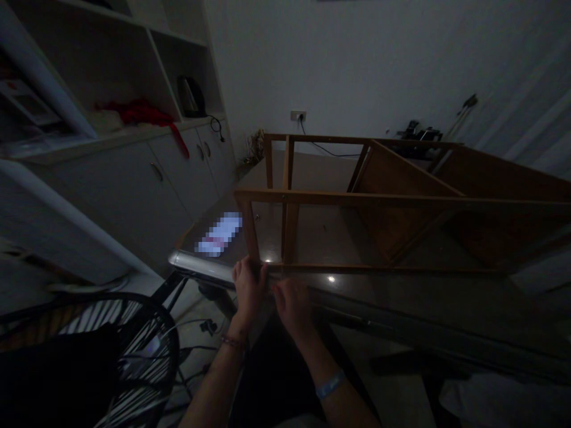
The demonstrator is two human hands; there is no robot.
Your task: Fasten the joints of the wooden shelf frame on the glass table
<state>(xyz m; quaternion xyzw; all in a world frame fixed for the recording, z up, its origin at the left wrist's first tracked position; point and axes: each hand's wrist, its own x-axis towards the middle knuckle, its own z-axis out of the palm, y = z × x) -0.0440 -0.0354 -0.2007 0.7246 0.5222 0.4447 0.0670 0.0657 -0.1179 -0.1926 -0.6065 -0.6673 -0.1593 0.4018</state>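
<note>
A brown wooden shelf frame [321, 197] lies on its side across the table [263, 178]. My left hand [250, 285] is closed around the frame's near lower corner, at the table's front edge. Just to the right, my right hand [292, 306] is held with its fingers pinched together, close by the bottom rail. A thin thing seems to be between those fingertips, but it is too dark and small to name. Slanted wooden shelf boards [392, 202] fill the right part of the frame.
A lit phone-like screen [219, 234], blurred out, lies on the table left of the frame. White cabinets [178, 172] with a kettle [191, 96] and red cloth [140, 112] stand at left. A black woven chair [172, 339] and cables are below. A cord runs from a wall socket [298, 116].
</note>
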